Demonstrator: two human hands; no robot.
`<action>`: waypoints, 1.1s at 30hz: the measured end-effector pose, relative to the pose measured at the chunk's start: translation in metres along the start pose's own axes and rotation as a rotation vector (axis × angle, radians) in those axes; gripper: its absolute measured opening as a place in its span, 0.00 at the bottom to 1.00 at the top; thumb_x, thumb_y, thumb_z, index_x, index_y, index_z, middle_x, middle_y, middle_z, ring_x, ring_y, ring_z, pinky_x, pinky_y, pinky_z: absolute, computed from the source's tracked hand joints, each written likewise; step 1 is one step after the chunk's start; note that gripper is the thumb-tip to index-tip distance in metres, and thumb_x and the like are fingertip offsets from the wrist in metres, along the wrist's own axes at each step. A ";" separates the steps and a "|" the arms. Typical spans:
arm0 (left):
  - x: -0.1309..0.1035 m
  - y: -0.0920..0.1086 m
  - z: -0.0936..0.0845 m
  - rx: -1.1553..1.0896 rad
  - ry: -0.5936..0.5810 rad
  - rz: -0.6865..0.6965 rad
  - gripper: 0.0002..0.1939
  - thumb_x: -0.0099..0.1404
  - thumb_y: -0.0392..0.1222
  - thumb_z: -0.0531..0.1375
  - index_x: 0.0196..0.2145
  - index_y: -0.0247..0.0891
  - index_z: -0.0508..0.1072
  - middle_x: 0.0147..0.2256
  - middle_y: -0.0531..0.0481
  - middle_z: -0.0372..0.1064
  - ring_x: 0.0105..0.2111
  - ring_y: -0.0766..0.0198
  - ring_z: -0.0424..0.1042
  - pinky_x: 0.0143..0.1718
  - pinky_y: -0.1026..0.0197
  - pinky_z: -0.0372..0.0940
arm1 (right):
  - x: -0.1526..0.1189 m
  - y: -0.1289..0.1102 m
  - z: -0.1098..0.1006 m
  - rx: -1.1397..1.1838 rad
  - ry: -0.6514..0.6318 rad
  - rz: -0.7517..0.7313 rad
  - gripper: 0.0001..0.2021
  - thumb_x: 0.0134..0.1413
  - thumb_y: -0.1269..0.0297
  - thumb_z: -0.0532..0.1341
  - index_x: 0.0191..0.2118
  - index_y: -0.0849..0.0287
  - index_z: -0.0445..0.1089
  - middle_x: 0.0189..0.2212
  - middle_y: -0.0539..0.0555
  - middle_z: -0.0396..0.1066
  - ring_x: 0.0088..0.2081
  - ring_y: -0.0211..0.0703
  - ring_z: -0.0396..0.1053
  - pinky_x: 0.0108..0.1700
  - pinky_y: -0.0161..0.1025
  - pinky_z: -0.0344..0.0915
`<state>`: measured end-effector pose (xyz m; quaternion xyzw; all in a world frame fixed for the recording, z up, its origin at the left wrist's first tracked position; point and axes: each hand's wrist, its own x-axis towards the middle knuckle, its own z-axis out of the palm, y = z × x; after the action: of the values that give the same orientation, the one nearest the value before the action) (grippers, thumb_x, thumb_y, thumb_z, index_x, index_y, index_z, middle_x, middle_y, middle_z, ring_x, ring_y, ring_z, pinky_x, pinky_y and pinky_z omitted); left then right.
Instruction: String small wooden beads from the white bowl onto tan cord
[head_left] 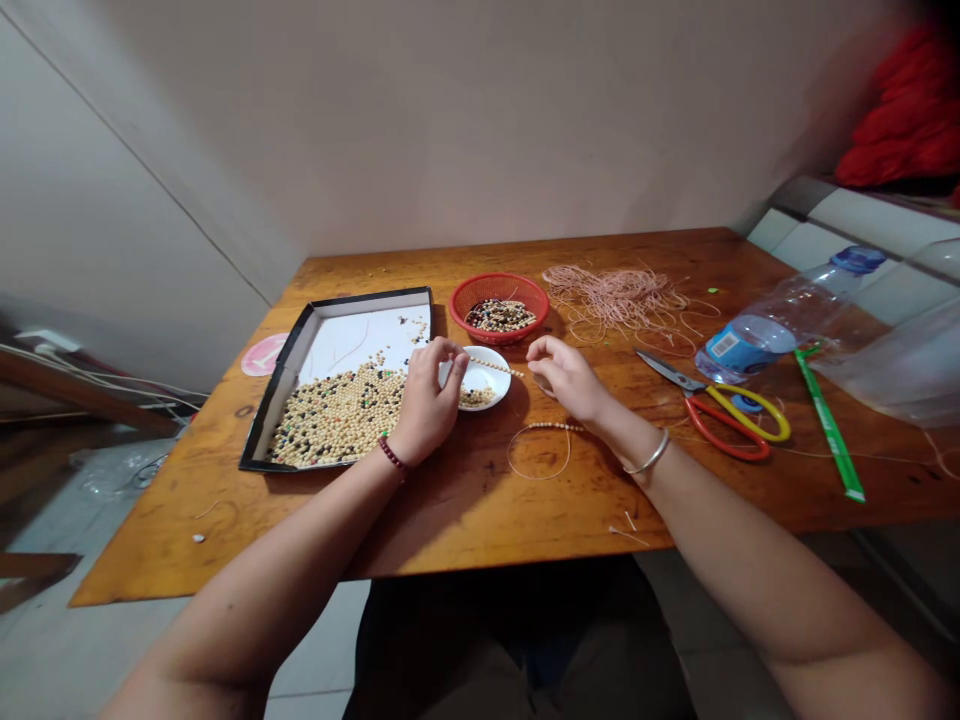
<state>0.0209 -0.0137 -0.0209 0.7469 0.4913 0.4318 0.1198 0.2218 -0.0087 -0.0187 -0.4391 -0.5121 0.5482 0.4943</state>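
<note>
My left hand (433,395) is closed, thumb and finger pinching one end of a short string of beads (495,366). The pale beads stretch out over a white bowl (491,402) that has small beads in it. Just past the string's far end, my right hand (564,378) has its fingers curled in a pinch; whatever is between them is too small to make out. Below it on the table lies a second row of beads (553,427), with a thin thread loop (538,477) beside it. The left wrist wears a dark bead bracelet, the right a metal bangle.
A black-edged tray (259,420) of loose beads stands left; a red basket (459,300) with beads is behind the bowl. Tangled pink cord (615,295), scissors (739,415), a tilted plastic bottle (776,325) and a green strip (829,425) lie on the wooden table (465,530).
</note>
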 end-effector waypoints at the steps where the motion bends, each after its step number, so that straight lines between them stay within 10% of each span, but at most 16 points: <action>1: 0.000 0.000 0.000 -0.004 0.004 -0.014 0.07 0.70 0.44 0.53 0.36 0.40 0.65 0.37 0.48 0.68 0.40 0.60 0.65 0.44 0.56 0.60 | 0.000 0.001 0.000 -0.034 0.001 -0.025 0.03 0.47 0.69 0.58 0.28 0.56 0.62 0.14 0.41 0.50 0.17 0.31 0.45 0.21 0.32 0.41; 10: 0.001 -0.001 0.001 -0.035 0.007 -0.051 0.07 0.70 0.44 0.52 0.36 0.40 0.65 0.37 0.48 0.67 0.40 0.60 0.65 0.43 0.56 0.60 | -0.004 0.007 -0.001 -0.366 -0.156 -0.203 0.17 0.58 0.53 0.57 0.31 0.61 0.75 0.29 0.53 0.73 0.30 0.39 0.65 0.33 0.35 0.58; 16: 0.001 -0.002 0.002 -0.068 0.004 -0.067 0.07 0.70 0.44 0.52 0.35 0.40 0.64 0.36 0.48 0.67 0.39 0.60 0.65 0.43 0.56 0.61 | -0.006 0.005 -0.002 -0.500 -0.162 -0.226 0.18 0.60 0.52 0.56 0.29 0.61 0.72 0.20 0.48 0.65 0.22 0.34 0.55 0.26 0.33 0.49; 33: 0.003 -0.002 0.001 -0.111 0.061 -0.139 0.08 0.70 0.43 0.51 0.33 0.40 0.64 0.34 0.49 0.66 0.37 0.61 0.65 0.40 0.57 0.61 | -0.005 0.009 -0.003 -0.528 -0.118 -0.290 0.16 0.62 0.58 0.52 0.27 0.58 0.68 0.25 0.50 0.69 0.30 0.39 0.64 0.36 0.36 0.56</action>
<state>0.0205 -0.0101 -0.0211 0.6897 0.5207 0.4716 0.1753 0.2250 -0.0135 -0.0278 -0.4420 -0.7223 0.3443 0.4055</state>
